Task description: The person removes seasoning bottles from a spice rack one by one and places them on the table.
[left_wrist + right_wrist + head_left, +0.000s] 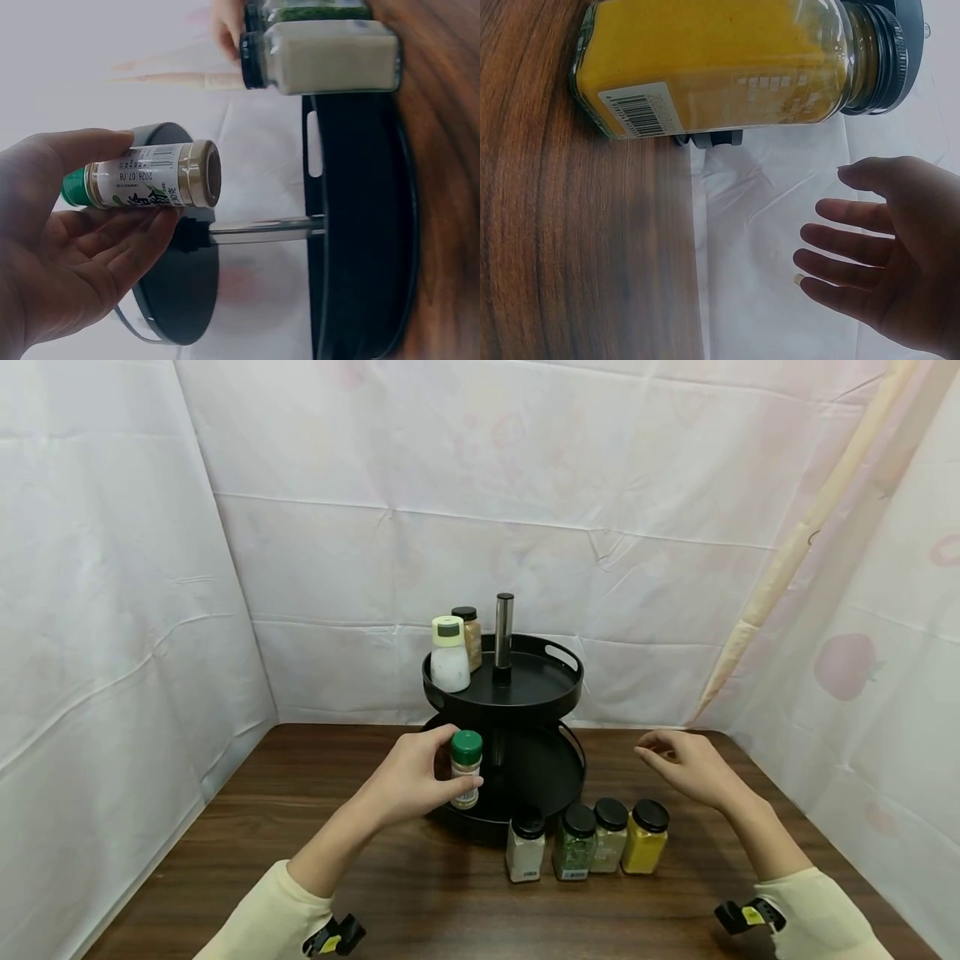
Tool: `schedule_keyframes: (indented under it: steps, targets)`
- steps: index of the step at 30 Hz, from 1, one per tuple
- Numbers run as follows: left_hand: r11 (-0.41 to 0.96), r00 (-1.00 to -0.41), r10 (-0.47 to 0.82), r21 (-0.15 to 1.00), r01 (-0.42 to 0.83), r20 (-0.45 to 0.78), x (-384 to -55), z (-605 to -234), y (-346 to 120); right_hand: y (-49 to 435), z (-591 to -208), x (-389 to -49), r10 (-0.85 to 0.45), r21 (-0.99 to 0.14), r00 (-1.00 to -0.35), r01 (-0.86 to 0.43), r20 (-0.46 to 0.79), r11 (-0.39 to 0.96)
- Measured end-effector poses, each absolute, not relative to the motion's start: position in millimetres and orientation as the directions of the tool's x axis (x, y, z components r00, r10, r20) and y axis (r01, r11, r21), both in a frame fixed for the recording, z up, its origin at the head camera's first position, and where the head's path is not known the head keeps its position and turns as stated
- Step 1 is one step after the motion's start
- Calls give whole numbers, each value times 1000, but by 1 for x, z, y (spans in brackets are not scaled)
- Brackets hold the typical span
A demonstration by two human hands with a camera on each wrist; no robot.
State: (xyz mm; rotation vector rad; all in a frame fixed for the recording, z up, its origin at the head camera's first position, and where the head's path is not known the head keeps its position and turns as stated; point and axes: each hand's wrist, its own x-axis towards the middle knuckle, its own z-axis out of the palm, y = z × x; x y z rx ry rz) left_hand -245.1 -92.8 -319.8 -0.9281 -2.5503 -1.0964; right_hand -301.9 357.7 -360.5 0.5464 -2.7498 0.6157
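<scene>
My left hand (416, 777) pinches a small spice bottle (466, 770) with a green cap between thumb and fingers. In the head view the bottle is upright, in front of the lower tier (536, 777) of a black two-tier rack. The left wrist view shows the bottle's white printed label (142, 176) and brownish contents. My right hand (693, 768) hovers to the right of the jars, its fingers loosely bent and holding nothing. Nearest to it stands a square jar of yellow powder (643, 838) with a black lid, which also fills the top of the right wrist view.
On the upper tier (536, 693) stand a white bottle with a pale green cap (450, 656) and a black-lidded brown jar (472, 639), left of the metal post (504, 631). In front of the rack are a white-powder jar (526, 852), a green-herb jar (574, 847) and a beige jar (608, 839).
</scene>
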Motion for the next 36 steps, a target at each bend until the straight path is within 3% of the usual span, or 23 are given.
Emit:
schedule_keyframes:
  steps: [26, 36]
  targets:
    - [505, -760, 536, 583, 637, 367, -247, -357, -88, 360, -367, -305, -298, -354, -893, -413, 337, 839]
    - [515, -780, 548, 612, 600, 303, -244, -366, -84, 360, -366, -306, -304, -347, -891, -417, 336, 840]
